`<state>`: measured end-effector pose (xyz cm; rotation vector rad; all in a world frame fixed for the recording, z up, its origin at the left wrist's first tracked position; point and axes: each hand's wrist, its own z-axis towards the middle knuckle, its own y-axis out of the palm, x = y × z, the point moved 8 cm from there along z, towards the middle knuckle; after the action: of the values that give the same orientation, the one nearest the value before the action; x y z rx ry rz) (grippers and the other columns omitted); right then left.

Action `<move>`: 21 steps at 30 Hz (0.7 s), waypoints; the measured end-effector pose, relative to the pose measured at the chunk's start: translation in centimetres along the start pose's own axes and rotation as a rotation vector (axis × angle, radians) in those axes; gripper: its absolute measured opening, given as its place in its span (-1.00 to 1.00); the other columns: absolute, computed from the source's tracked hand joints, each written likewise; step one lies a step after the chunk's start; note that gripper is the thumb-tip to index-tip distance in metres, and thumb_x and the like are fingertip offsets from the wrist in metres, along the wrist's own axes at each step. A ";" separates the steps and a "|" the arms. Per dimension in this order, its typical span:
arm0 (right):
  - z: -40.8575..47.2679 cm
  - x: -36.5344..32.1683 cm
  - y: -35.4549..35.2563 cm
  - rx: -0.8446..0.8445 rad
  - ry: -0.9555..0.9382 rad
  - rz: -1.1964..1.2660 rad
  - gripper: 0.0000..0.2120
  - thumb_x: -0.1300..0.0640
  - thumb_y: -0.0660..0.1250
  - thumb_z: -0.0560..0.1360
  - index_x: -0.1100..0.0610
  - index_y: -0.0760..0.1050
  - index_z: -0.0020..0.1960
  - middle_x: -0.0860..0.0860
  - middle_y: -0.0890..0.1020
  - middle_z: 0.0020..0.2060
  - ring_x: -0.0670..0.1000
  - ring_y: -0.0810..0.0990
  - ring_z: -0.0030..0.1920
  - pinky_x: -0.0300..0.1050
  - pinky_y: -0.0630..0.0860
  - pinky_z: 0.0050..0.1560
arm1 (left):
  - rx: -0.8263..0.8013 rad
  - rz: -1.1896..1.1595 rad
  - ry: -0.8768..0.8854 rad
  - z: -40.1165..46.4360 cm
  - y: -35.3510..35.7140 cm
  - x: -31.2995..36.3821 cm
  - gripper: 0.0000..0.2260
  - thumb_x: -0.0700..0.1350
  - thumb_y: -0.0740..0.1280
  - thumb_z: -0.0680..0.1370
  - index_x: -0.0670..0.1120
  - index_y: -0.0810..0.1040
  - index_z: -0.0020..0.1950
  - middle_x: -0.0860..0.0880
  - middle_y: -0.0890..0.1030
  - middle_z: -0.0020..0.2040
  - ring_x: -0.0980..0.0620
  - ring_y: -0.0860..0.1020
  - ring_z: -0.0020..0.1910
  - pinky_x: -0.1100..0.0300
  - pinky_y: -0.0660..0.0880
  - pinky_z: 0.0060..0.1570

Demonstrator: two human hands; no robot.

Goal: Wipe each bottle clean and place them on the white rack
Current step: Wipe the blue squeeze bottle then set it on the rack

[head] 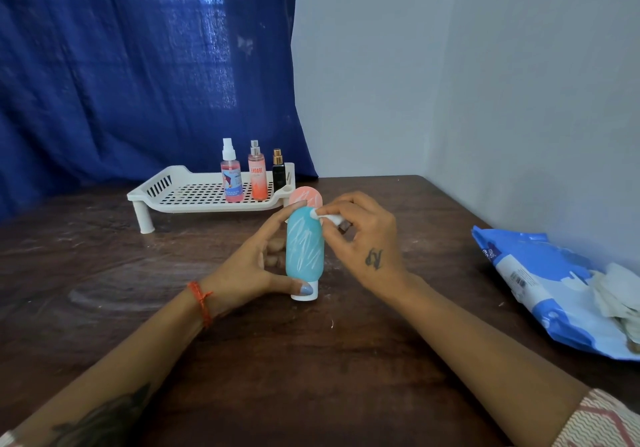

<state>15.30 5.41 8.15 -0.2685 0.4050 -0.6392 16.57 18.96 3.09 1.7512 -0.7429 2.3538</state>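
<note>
A teal squeeze bottle (304, 247) with white streaks stands cap-down on the brown table, just in front of me. My left hand (258, 263) grips it from the left, thumb on its white cap. My right hand (360, 235) pinches a small white wipe (327, 217) against the bottle's upper right. Behind it, partly hidden, stands a pink bottle (306, 196) with the same white streaks. The white rack (194, 193) sits at the back and holds three spray bottles: a red-pink one (231, 176), an orange one (258, 178) and a small black one (278, 171).
A blue and white wipes pack (540, 280) lies at the right edge of the table, with crumpled used wipes (614, 290) on it. A blue curtain hangs behind the rack. A grey wall runs along the right side.
</note>
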 end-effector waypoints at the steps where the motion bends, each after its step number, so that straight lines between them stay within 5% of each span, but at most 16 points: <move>1: 0.0 -0.1 0.1 0.000 -0.007 -0.007 -0.81 0.16 0.37 0.42 0.22 0.61 -0.01 0.09 0.61 -0.11 -0.18 0.48 -0.10 -0.54 0.39 -0.09 | -0.001 -0.001 0.003 0.0 0.0 0.0 -0.08 -0.37 0.51 0.28 0.32 0.18 0.37 -0.03 0.56 0.23 -0.01 0.59 0.15 0.08 0.56 0.09; 8: 0.1 -1.2 0.0 -0.032 -0.109 0.064 -0.82 0.18 0.33 0.42 0.22 0.62 -0.03 0.09 0.62 -0.09 -0.05 0.55 -0.06 -0.31 0.49 -0.07 | 0.002 -0.003 0.012 0.0 0.0 0.2 -0.11 -0.40 0.50 0.28 0.33 0.21 0.33 -0.03 0.58 0.21 0.00 0.60 0.13 0.12 0.57 0.05; 21: 0.3 -1.9 0.7 -0.068 -0.177 -0.064 -0.73 0.09 0.25 0.48 0.22 0.60 0.05 0.11 0.63 -0.02 -0.02 0.55 0.00 -0.31 0.40 0.04 | 0.007 0.009 0.013 0.0 0.0 0.2 -0.12 -0.41 0.50 0.29 0.31 0.20 0.32 -0.01 0.61 0.15 0.01 0.61 0.11 0.15 0.58 0.01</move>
<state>14.47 7.16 8.68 -0.4012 0.2491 -0.6592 16.51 18.89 3.26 1.7375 -0.7434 2.3746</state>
